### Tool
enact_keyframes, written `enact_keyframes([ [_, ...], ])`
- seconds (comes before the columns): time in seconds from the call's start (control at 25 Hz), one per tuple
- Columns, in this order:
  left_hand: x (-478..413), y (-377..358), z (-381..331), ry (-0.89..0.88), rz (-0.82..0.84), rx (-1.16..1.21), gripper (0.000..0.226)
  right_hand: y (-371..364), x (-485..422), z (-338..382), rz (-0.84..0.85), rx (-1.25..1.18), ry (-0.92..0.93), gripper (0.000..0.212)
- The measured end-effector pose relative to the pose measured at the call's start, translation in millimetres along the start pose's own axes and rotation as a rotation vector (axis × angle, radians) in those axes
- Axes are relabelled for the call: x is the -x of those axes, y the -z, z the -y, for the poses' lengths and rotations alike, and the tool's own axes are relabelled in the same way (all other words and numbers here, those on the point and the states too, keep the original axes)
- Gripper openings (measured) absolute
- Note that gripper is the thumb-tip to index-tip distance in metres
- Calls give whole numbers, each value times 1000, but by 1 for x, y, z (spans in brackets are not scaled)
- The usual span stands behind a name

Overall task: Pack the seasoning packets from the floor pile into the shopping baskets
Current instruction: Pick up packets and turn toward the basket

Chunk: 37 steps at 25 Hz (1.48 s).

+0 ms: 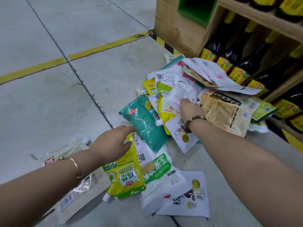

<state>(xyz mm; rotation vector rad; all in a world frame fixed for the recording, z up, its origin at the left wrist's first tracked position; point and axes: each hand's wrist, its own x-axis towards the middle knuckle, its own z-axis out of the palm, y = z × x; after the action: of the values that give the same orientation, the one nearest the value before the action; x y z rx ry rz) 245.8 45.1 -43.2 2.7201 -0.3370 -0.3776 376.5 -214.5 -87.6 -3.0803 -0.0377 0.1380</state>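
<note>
**A:** While both arms reach down, where are the packets point(172, 86)?

**B:** Heaped on the floor point(65, 99), spread around a teal pouch point(146, 123) that lies slanted on top of them.

**A:** And the left hand point(113, 143)?

**B:** Just left of the teal pouch, fingers loose and spread, tips touching its lower edge and gripping nothing. A thin bangle point(77, 167) sits on that wrist.

**A:** What lies by it?

**B:** A yellow pouch point(124, 176), below the teal pouch, partly overlapping a white-and-green bag point(157, 171).

**A:** The right hand point(190, 108)?

**B:** Up and right of the teal pouch, fingertips bent down onto a white packet point(182, 92). Whether it pinches that packet or only presses it, I cannot tell, because the back of the hand hides the grip. A bead bracelet point(194, 120) circles the wrist.

**A:** Anything further out?

**B:** Right of the teal pouch a brown packet point(224, 113) lies flat. Beyond that stands a wooden shelf point(180, 28) of dark bottles point(237, 63) with yellow labels.
</note>
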Motion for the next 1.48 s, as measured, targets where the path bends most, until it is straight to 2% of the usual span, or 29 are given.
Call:
enact_keyframes([
  [0.04, -3, -2, -3, -3, 4, 11, 44, 2, 0, -2, -30, -58, -16, 26],
  [0.08, -6, -4, -7, -5, 7, 27, 44, 3, 2, 0, -20, -123, -35, 31],
  [0.12, -9, -7, -11, -10, 12, 41, 44, 2, 3, 3, 6, -161, -43, 44],
  [0.2, -12, -9, -18, -30, 26, 50, 44, 1, 2, 13, 83, -103, -58, 57],
  [0.36, -14, -8, -33, -54, 61, 62, 43, 10, -4, 21, 22, 91, -41, 32],
  [0.44, -15, -7, -37, -40, 49, 95, 43, 19, -1, 16, -52, 73, -72, 23],
  [0.52, -15, -6, -37, -36, 37, 131, 42, 27, 9, 6, -154, -50, -112, 18],
  [0.72, -24, -3, -28, 42, 36, 252, 41, 68, 19, -14, -408, -601, -220, 26],
  [0.84, -37, 5, -29, 119, -13, 420, 44, 107, 24, -26, -513, -679, -225, 23],
  [0.96, -40, 11, -38, 117, -68, 598, 55, 134, 39, -33, -377, -668, -31, 18],
  [1.04, -36, 13, -48, 63, -66, 698, 73, 151, 53, -32, -258, -644, 87, 17],
  [1.16, -36, 13, -65, -39, -78, 657, 101, 172, 70, -27, -102, -554, 211, 22],
  [1.24, -36, 15, -81, -95, 4, 706, 109, 179, 81, -21, 19, -586, 262, 24],
  [1.28, -34, 16, -90, -131, 69, 770, 105, 181, 87, -17, 60, -635, 291, 23],
  [1.36, -28, 13, -107, -144, 138, 923, 73, 181, 92, -12, 98, -771, 319, 19],
  [1.44, -20, 12, -116, -56, 145, 1055, 36, 176, 90, -14, 117, -880, 280, 21],
  [1.48, -16, 10, -117, -15, 149, 1073, 27, 171, 87, -15, 139, -897, 252, 21],
])
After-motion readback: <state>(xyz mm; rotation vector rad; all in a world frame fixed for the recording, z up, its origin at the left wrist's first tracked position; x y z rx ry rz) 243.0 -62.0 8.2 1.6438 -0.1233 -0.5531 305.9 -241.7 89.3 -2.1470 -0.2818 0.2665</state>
